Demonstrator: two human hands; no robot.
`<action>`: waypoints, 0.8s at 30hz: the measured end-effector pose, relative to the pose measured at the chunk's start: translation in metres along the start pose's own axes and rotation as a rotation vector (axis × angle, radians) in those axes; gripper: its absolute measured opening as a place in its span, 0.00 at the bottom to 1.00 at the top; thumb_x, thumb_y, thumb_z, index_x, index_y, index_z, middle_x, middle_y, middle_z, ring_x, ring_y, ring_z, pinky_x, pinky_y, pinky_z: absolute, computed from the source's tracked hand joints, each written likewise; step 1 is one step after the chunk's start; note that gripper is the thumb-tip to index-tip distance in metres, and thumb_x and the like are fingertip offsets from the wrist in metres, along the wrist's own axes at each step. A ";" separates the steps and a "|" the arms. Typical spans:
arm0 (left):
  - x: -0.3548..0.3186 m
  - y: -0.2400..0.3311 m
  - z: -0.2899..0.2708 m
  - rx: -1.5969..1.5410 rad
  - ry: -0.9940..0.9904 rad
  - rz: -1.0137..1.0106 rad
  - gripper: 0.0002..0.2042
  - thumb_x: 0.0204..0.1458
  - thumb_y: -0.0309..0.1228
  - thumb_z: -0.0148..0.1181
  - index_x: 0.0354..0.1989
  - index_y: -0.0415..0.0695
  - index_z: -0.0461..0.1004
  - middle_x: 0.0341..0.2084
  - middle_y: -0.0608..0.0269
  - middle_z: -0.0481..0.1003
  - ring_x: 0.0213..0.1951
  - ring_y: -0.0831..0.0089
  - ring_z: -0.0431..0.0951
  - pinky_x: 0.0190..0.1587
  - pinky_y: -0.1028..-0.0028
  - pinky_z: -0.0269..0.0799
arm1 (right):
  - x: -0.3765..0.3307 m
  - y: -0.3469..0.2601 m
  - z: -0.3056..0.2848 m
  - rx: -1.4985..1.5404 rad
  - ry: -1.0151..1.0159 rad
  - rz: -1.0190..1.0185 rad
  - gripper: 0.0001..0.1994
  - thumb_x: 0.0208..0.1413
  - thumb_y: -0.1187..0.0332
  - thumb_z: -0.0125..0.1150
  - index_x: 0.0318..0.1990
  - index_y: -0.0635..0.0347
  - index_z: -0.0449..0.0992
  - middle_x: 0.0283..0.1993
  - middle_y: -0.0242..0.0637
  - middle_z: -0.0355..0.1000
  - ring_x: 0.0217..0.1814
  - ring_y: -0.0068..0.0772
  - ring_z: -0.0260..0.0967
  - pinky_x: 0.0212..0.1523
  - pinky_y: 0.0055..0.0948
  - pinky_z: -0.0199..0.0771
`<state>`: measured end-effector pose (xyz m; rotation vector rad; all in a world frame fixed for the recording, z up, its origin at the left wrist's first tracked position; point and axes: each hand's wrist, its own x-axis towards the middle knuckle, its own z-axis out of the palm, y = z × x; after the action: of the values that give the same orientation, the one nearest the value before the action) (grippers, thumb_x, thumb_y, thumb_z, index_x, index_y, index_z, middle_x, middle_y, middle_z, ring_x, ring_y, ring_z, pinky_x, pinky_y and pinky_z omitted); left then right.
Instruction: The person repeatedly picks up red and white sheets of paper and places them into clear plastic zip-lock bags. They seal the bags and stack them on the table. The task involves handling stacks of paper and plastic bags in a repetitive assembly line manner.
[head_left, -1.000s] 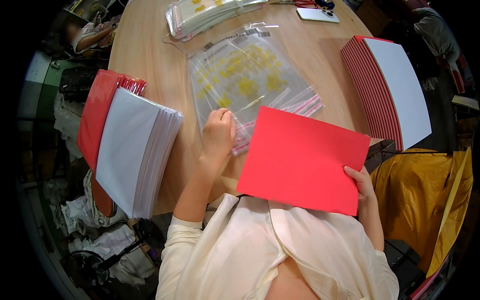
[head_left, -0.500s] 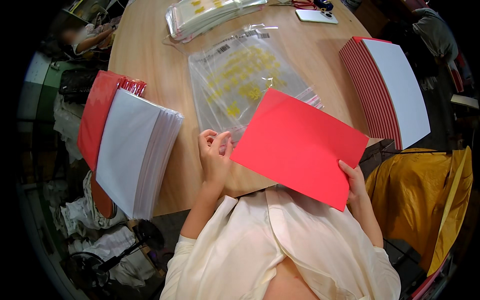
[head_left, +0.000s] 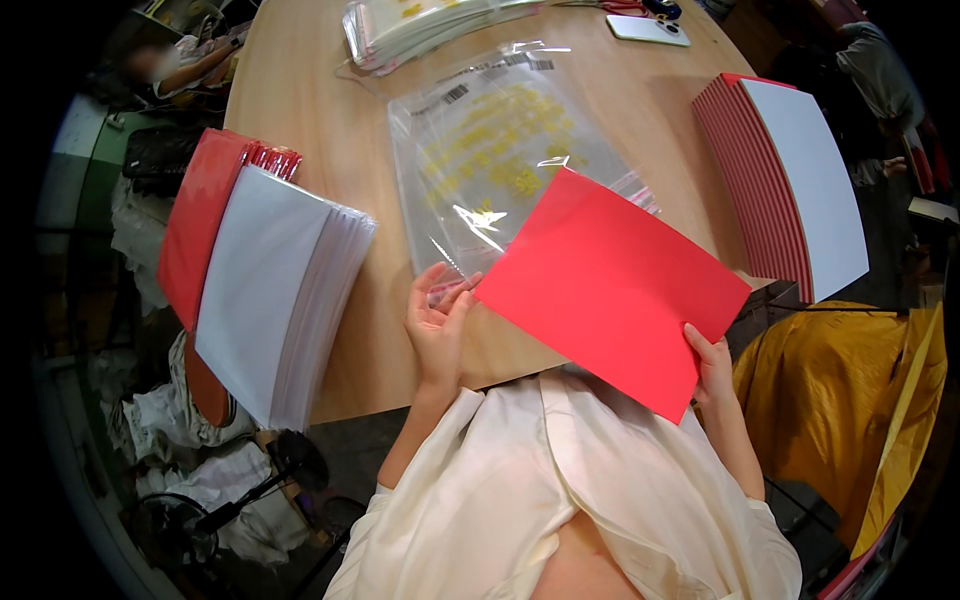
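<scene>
A flat red card (head_left: 610,290) is gripped at its right edge by my right hand (head_left: 708,365), thumb on top. Its far corner lies over a stack of clear plastic bags (head_left: 500,130) printed with yellow patterns. At the near left corner of the bags, my left hand (head_left: 440,320) pinches the bag's edge, its fingertips close to the card's left corner. Whether the card's edge is inside the bag's mouth cannot be made out.
Left on the wooden table (head_left: 300,60) is a pile of white and red sleeved sheets (head_left: 265,270). A stack of red and white cards (head_left: 800,170) stands at right. More bundled bags (head_left: 430,30) and a white phone (head_left: 648,30) lie at the far side. Yellow fabric (head_left: 830,390) hangs at right.
The bag's near corner now lifts and catches the light by my left hand. My left fingers have spread along its edge. The card has shifted slightly right in view, along with the whole scene.
</scene>
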<state>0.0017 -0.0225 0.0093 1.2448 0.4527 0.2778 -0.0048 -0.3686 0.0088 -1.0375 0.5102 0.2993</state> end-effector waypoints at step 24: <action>-0.009 -0.008 -0.002 0.136 0.016 -0.051 0.11 0.50 0.16 0.63 0.43 0.31 0.78 0.47 0.55 0.71 0.42 0.74 0.78 0.45 0.79 0.77 | -0.002 0.000 -0.007 -0.128 -0.054 -0.151 0.10 0.59 0.75 0.58 0.48 0.64 0.73 0.46 0.36 0.75 0.45 0.26 0.75 0.45 0.26 0.77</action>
<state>-0.0073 -0.0273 0.0024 1.3629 0.5229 0.2164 -0.0084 -0.3750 0.0069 -1.1828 0.3655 0.2270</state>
